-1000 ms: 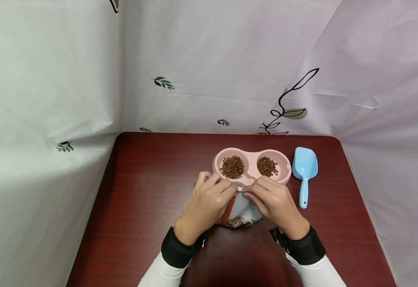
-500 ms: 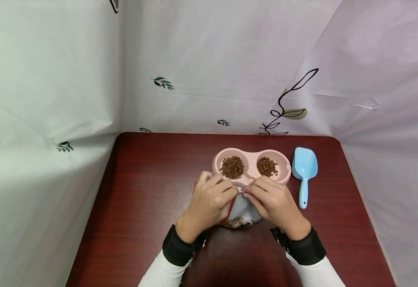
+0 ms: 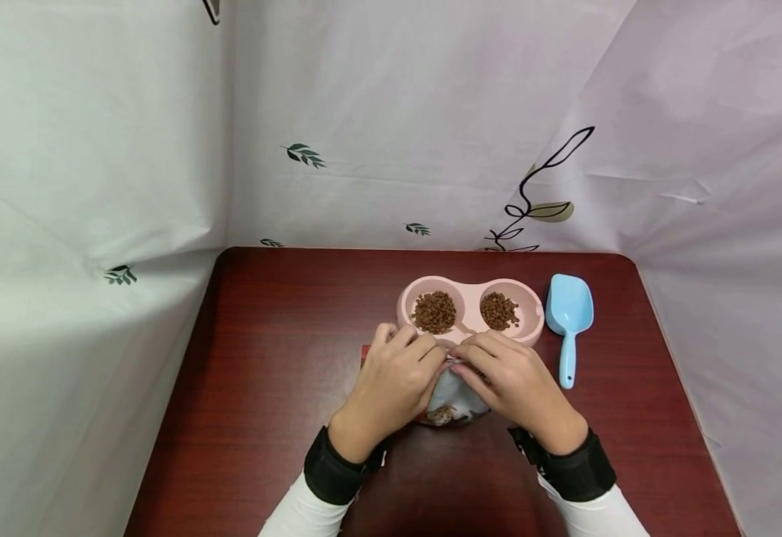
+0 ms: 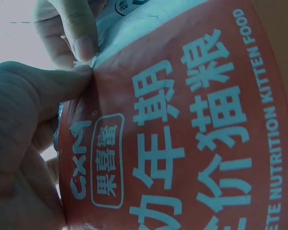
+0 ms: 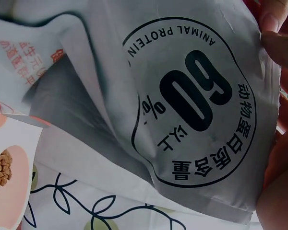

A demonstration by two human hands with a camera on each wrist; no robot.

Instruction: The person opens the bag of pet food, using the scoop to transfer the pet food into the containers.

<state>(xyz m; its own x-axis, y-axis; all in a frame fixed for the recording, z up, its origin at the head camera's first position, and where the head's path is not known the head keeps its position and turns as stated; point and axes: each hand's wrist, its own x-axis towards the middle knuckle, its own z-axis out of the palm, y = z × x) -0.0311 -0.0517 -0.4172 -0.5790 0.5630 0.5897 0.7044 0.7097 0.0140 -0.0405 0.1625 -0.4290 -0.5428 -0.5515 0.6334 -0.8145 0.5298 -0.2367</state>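
A red and silver kitten food bag [image 3: 454,395] stands at the near side of the pink double bowl [image 3: 470,302]. Its red printed face [image 4: 182,120] fills much of the left wrist view; the right wrist view has its silver panel [image 5: 192,110]. My left hand [image 3: 393,380] pinches the bag's top edge between thumb and fingers. Close beside it, my right hand [image 3: 514,377] pinches the same edge, fingertips almost meeting the left ones. Both hands hide most of the top edge from the head view. Brown kibble [image 3: 434,312] lies in both bowl hollows.
A light blue scoop [image 3: 569,328] lies right of the bowl, handle toward me. All of it rests on a dark red-brown table [image 3: 283,358]. White patterned cloth [image 3: 364,127] hangs behind the table and at both sides.
Both hands stay at the bag's top edge with only small finger shifts. The right wrist has moved slightly right and toward me. Bowl and scoop have stayed put.
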